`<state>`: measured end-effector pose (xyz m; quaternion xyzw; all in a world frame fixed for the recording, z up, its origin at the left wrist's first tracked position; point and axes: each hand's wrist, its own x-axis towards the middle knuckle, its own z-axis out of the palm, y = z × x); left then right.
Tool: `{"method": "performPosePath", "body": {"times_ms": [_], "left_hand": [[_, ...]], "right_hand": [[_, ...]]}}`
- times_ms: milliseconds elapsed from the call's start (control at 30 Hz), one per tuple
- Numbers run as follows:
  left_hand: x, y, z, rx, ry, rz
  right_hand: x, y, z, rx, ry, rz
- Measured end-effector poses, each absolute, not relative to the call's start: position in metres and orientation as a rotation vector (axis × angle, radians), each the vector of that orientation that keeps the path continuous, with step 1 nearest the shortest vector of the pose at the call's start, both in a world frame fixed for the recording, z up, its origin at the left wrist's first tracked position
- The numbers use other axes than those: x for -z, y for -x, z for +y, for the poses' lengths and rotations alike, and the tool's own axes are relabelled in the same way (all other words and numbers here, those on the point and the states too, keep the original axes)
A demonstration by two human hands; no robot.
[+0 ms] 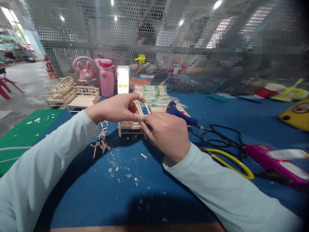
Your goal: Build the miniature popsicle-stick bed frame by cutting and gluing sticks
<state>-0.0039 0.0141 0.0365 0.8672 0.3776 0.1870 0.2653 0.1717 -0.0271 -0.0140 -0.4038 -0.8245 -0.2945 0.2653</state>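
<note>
Over a small wooden-stick bench (130, 131) on the blue table, both hands meet at a light stick frame (146, 108). My left hand (118, 108) comes in from the left, its thumb and fingers closed around the frame's sticks. From the right, my right hand (169, 132) pinches the near end of the frame, its fingertips against the left thumb. The hands cover much of the frame and the bench's upper part. A blue glue gun (180, 114) lies just beyond my right hand.
Finished stick benches (82, 98) stand at the back left, near a pink bottle (106, 79) and a lit phone (123, 80). Bundled sticks (153, 93) lie behind. Offcuts (100, 143) litter the table (116, 199). Right: black cable (224, 129), yellow loop (231, 162), magenta power strip (275, 162).
</note>
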Motion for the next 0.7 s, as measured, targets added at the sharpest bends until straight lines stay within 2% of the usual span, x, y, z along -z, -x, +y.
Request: {"method": "performPosePath", "body": {"times_ms": [500,700], "left_hand": [[-0.023,0.000,0.022,-0.571,-2.108,0.999],[-0.021,-0.003,0.017,-0.651,-2.166,1.080]], "right_hand": [[0.017,-0.175,-0.023,0.647,1.104,-2.130],[0.020,-0.191,-0.024,0.339,1.186,-1.977]]}}
